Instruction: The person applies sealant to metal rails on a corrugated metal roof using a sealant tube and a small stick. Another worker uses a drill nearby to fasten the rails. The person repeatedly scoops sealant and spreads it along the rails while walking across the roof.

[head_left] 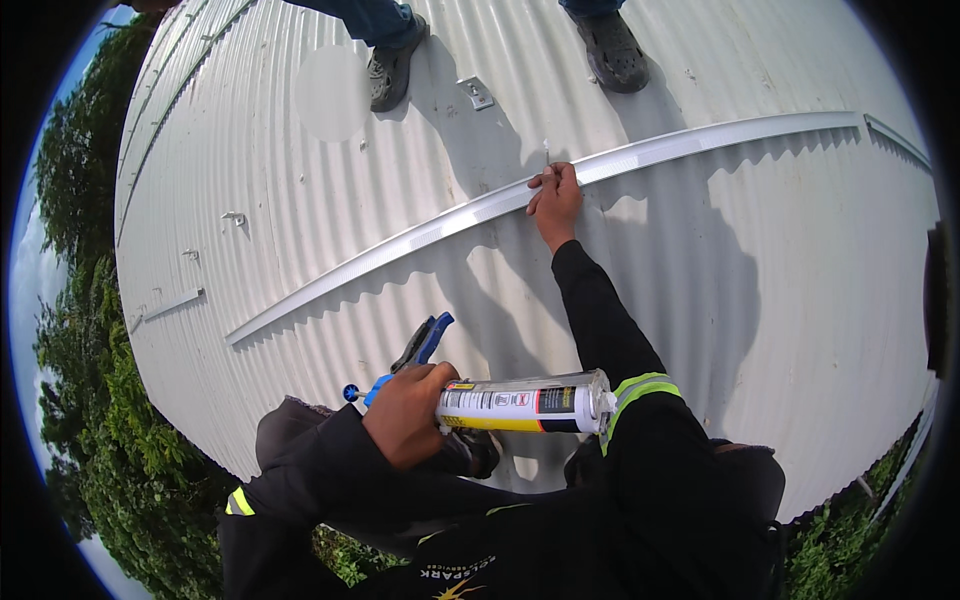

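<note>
Across nearly the whole view lies one roof (840, 320) of pale corrugated metal, its ridges long and rounded, with leafy green trees (130, 420) beyond its left edge. Over the ridges runs one long metal rail (400, 243), straight in itself perhaps, but bent by the lens, smooth and bright; one shorter rail piece (173, 305) lies at the left. Two black sleeves (610, 310) come from below, each with one yellow reflective band (637, 392). One caulking gun (430, 342), with blue parts, is in front of the body, and it carries one cylindrical cartridge (520, 405), white, yellow and black. Two grey clogs (610, 55) of another person stand beyond the rail. The left hand (408, 415) is curled firmly around the gun. The right hand (556, 203) is at the rail, its fingertips pinched together on one thin piece (547, 153), too small to identify. At least three small metal brackets (477, 93), angular in shape, are upon the roof.
</note>
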`<state>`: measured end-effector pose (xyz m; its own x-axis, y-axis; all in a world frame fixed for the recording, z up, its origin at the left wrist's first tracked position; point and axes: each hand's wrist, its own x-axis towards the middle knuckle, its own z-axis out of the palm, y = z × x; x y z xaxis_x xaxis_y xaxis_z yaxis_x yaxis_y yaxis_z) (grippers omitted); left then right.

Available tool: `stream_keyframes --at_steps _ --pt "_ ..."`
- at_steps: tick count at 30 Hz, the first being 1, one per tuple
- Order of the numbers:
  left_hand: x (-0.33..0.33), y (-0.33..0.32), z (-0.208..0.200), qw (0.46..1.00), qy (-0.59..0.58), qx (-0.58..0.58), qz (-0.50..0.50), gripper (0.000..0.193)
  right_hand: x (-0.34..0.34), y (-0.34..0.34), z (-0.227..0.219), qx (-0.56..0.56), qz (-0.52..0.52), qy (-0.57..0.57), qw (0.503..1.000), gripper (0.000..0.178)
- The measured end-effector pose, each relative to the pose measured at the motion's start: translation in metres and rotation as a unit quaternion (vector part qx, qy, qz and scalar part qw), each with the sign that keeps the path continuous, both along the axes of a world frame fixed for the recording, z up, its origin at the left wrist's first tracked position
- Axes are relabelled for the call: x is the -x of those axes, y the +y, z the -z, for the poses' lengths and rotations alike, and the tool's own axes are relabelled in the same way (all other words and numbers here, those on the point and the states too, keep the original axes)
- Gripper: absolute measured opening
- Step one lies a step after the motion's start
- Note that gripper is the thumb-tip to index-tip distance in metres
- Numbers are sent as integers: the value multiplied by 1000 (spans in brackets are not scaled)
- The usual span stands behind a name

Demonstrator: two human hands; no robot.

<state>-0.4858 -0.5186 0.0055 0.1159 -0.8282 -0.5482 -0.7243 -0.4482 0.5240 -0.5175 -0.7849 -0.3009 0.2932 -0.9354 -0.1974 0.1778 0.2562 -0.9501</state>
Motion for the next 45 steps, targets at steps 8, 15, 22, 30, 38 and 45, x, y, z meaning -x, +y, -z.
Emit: stream_keyframes --at_steps 8,15,22,30,38,45 --pt "-2 10 7 1000 12 18 -23 47 -1 -1 1 -25 -10 -31 999 15" --pt "-5 -1 -6 992 1 19 -122 58 1 -8 -52 -58 28 -120 991 10" --pt "-11 -23 -26 971 82 60 -215 69 14 -16 -192 -12 12 -260 966 10" --pt "17 -57 -27 942 176 140 -248 72 49 26 -277 108 -27 -13 994 13" --pt "51 -65 -22 963 189 118 -152 68 152 44 -240 -217 -65 -52 973 39" --pt "53 -40 -18 965 194 113 -133 66 183 15 -201 -329 -180 -158 914 23"
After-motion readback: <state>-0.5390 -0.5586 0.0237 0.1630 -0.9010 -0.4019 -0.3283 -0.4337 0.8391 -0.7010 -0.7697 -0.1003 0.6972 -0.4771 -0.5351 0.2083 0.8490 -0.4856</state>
